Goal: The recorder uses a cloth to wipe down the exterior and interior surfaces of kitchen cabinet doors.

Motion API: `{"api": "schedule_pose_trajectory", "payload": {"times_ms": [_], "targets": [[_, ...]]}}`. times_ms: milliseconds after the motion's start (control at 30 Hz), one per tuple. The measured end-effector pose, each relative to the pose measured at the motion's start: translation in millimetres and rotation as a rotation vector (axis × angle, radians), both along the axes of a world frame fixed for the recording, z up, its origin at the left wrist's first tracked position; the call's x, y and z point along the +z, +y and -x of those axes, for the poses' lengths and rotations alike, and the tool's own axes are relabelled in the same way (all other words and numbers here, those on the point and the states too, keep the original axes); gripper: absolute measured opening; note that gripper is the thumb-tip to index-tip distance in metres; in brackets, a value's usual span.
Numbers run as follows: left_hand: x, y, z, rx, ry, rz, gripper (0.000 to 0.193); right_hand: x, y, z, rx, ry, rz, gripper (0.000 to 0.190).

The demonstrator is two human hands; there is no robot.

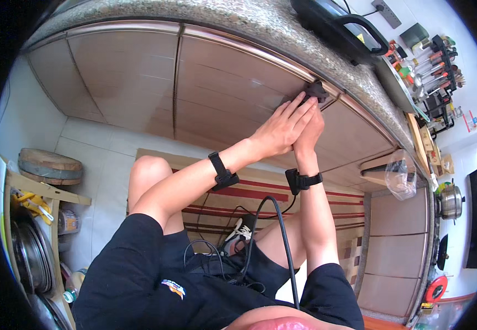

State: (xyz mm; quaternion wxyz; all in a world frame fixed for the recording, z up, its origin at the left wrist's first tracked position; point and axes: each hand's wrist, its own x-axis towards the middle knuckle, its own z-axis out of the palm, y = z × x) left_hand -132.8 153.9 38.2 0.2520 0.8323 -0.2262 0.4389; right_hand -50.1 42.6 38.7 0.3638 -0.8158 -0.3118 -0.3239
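Observation:
A crumpled dark cloth is against the upper right corner of a brown cabinet door, at its metal top trim. My left hand lies partly over my right hand, its long fingers reaching onto the cloth. Close beside it, my right hand also presses the cloth, with some of its fingers hidden behind the left ones. Each wrist wears a black strap with a small device.
Above the doors runs a granite countertop bearing a black appliance. A cardboard box with a plastic bag juts out at right. Left are a shelf rack and a round wooden block. A black cable loops before me over a striped mat.

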Motion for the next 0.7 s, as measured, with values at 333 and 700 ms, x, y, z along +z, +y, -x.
{"api": "schedule_pose_trajectory", "payload": {"times_ms": [333,700], "targets": [[-7,82,30,0.111,0.007,-0.044,0.104,10,86,34,0.07,-0.041,0.029,0.026],[-2,178,63,0.268,-0.098,-0.137,0.09,22,159,62,0.576,0.23,-0.132,0.048]]}}
